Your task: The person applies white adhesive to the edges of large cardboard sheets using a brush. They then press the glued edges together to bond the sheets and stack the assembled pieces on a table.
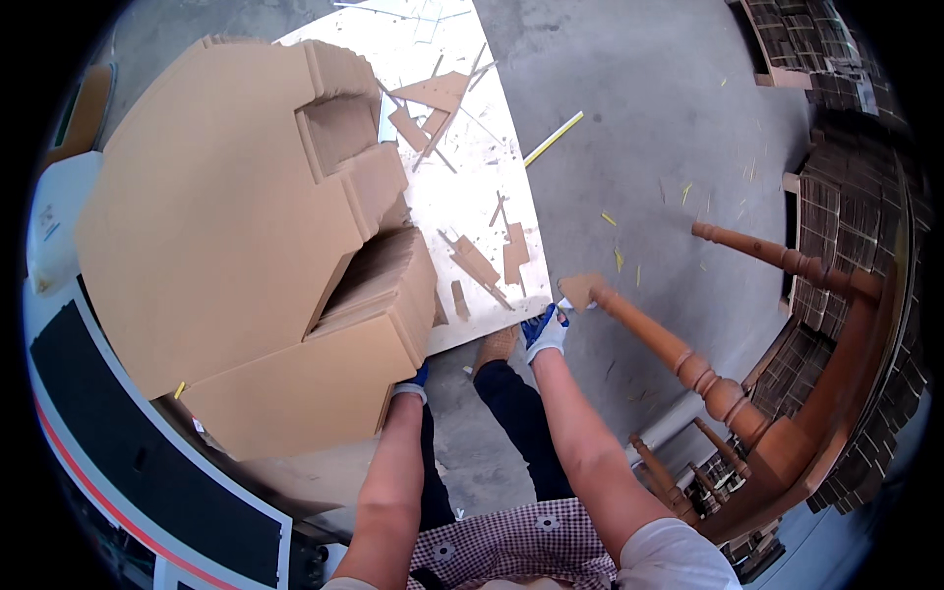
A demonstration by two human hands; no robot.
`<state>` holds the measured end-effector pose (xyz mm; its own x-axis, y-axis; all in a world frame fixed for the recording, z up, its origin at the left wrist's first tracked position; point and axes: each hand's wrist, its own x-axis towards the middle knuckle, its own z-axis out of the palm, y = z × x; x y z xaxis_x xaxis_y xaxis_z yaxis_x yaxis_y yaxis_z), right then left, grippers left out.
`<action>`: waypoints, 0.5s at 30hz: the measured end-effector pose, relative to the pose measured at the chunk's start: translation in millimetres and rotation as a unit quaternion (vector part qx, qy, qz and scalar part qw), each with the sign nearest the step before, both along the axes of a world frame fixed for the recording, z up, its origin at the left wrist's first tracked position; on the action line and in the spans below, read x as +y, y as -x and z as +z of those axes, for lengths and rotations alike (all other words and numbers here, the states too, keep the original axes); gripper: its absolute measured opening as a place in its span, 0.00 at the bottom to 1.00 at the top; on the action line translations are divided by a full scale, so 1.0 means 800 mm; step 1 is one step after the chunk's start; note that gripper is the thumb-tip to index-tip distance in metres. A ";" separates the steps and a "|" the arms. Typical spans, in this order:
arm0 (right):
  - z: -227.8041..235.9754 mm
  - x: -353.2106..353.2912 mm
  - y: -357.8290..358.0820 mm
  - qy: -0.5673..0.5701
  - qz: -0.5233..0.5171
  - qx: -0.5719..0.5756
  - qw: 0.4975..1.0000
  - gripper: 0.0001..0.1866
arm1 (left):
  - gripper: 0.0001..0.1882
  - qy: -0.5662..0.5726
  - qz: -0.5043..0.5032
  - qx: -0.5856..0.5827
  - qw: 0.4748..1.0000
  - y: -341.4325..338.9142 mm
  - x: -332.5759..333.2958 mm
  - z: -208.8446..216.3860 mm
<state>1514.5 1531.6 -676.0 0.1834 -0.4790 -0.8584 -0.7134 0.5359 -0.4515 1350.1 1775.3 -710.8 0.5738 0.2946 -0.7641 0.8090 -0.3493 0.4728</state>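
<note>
Brown corrugated cardboard, a tall stack of die-cut flat box blanks (246,236), sits on the pale board surface (472,197) at the person's left. Judged bulky, stiff across the flutes, heavy as a bundle, light per sheet; best taken under the lower corner. Left hand (413,382), blue-gloved, tucked beneath that corner, grip hidden. Right hand (547,332) closed around the board's near edge beside a small cardboard offcut (578,290).
</note>
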 end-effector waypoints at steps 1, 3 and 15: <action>-0.007 -0.007 -0.008 -0.048 -0.062 -0.028 0.997 0.25 | 0.29 0.011 0.003 -0.004 1.000 -0.008 -0.003 0.000; -0.028 -0.036 -0.011 -0.104 -0.117 -0.065 0.986 0.34 | 0.29 0.034 0.000 -0.009 0.999 -0.023 -0.013 0.000; -0.002 0.038 -0.166 -0.092 -0.043 -0.108 0.989 0.24 | 0.28 0.109 0.016 -0.181 0.977 -0.114 0.018 -0.042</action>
<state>1646.9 1562.3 -677.6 0.3369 -0.3405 -0.8778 -0.5589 0.6780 -0.4774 1441.6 1789.4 -744.7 0.8116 0.1700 -0.5589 0.5833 -0.1845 0.7910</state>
